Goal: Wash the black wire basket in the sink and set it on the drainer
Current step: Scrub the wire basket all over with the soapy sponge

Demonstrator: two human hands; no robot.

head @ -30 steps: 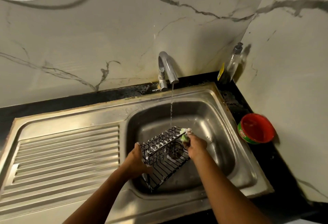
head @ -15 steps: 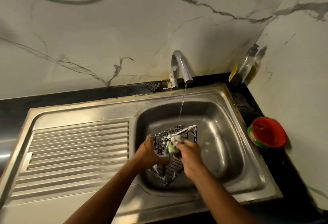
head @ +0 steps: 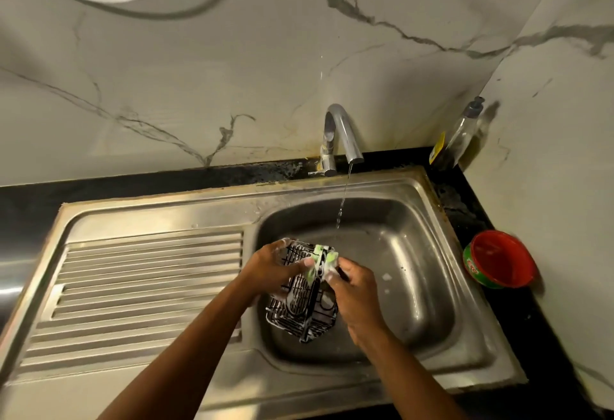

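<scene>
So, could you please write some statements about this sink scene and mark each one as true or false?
1. Water runs from the tap. True.
2. The black wire basket lies on the drainer. False: the left hand holds it inside the sink.
3. The right hand holds a green sponge against the basket. True.
4. The red tub stands left of the sink. False: it stands to the right of it.
</scene>
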